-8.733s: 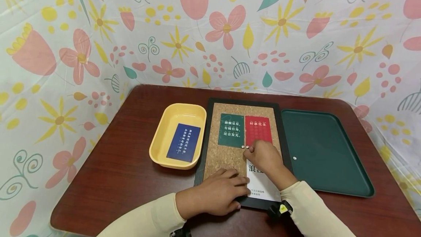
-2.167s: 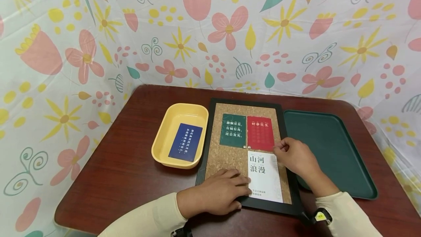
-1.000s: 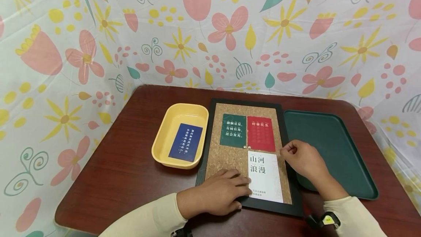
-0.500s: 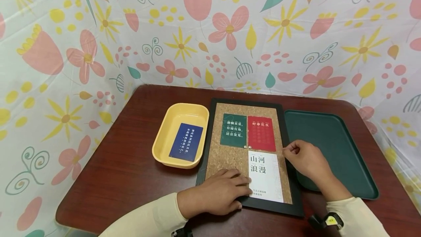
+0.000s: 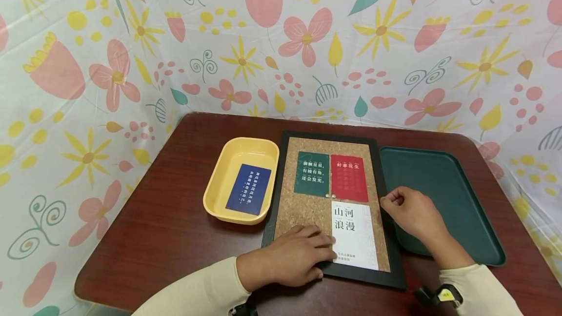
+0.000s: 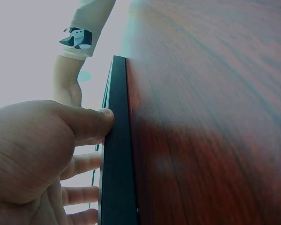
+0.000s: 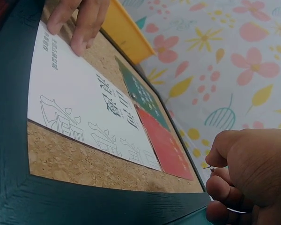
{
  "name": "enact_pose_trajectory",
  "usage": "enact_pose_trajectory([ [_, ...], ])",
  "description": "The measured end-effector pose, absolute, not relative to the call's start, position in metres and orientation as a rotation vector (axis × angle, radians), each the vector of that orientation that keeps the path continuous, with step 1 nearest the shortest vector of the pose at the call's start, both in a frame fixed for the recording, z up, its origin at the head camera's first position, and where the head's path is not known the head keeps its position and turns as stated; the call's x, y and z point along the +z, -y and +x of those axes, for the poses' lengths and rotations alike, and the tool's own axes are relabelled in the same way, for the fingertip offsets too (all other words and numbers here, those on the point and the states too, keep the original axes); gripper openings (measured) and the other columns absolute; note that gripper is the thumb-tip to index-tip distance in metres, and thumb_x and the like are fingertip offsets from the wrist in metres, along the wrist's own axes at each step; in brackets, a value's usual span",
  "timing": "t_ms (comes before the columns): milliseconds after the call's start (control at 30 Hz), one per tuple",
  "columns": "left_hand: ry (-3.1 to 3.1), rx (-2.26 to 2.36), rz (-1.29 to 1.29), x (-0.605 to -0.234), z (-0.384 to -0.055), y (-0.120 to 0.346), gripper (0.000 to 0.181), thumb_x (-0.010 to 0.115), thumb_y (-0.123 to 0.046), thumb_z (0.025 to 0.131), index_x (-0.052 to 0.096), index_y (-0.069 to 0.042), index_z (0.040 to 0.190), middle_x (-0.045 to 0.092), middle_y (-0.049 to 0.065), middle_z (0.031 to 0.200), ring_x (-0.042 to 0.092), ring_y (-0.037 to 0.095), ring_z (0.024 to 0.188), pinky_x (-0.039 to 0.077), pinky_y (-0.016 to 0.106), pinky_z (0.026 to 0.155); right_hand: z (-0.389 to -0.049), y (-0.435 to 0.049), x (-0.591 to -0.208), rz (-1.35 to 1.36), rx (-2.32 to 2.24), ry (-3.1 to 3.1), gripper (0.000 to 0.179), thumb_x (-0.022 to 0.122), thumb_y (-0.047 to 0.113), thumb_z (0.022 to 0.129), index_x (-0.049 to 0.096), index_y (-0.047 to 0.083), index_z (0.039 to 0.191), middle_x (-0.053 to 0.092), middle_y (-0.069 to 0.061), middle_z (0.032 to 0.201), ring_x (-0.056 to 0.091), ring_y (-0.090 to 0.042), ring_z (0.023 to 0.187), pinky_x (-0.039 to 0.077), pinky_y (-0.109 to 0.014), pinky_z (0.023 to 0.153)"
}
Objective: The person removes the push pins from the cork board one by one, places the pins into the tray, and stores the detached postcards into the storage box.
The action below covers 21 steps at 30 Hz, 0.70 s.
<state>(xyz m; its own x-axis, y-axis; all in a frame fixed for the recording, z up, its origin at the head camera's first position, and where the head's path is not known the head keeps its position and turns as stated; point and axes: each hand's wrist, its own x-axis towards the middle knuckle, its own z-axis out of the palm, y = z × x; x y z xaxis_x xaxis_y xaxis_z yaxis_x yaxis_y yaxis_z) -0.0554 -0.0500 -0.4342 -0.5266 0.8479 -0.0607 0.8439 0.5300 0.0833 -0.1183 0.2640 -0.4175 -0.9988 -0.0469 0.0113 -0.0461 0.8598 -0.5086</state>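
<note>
My left hand lies with fingers spread on the lower left of the cork board. Its fingertips touch the left edge of the white card, and its thumb rests on the black frame. Between thumb and index finger, my right hand pinches a small thumbtack, just off the board's right side. A green card and a red card sit side by side above the white one. Two silver thumbtacks show at their lower inner corners.
Left of the board stands a yellow tray with a blue card in it. A dark green tray lies to the right, partly behind my right hand. Floral cloth hangs behind the brown table.
My right hand has left the top of the white card and drawn right, off the board's edge. The thumbtack once lying on the green tray is gone from there. My left hand stays put.
</note>
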Motion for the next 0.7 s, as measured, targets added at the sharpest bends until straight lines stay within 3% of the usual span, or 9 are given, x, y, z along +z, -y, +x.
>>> enact_pose_trajectory([
  [700,-2.665,0.070,1.482,-0.4328,-0.0551,0.0504,0.044,0.063,-0.046,0.099,0.059,-0.037,0.143,0.045,-0.013,0.155,0.038,0.019,0.143,0.034,0.039,0.114,-0.1152,-0.2713,-0.4168,-0.055,-0.822,-3.027,0.022,0.066,0.028,0.097,0.065,0.007,0.095,0.058,-0.002,0.075,0.049,-0.020,0.063,0.036,-0.035,0.053],
])
